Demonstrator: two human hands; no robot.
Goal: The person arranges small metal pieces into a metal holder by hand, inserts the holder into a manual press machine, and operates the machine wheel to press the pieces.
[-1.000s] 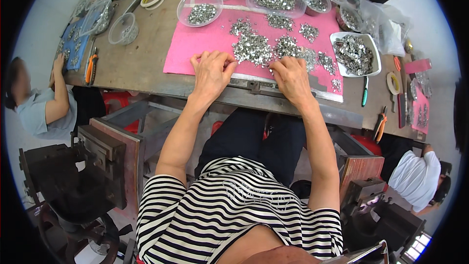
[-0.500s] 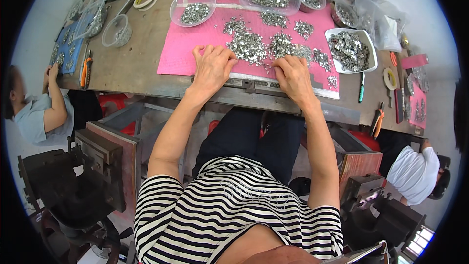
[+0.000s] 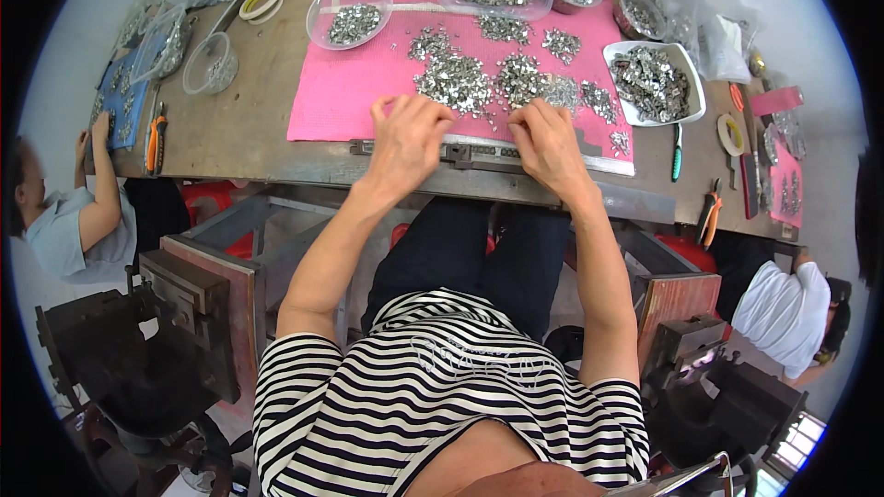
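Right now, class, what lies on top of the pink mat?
On the pink mat lie heaps of small silvery metal parts. Both hands cover some near its front edge.

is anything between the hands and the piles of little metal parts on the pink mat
Nothing visible. The left hand and right hand rest at the near edge of the pink mat, with the metal parts heaped just beyond the fingertips. The bowls and trays sit farther back or off to the sides.
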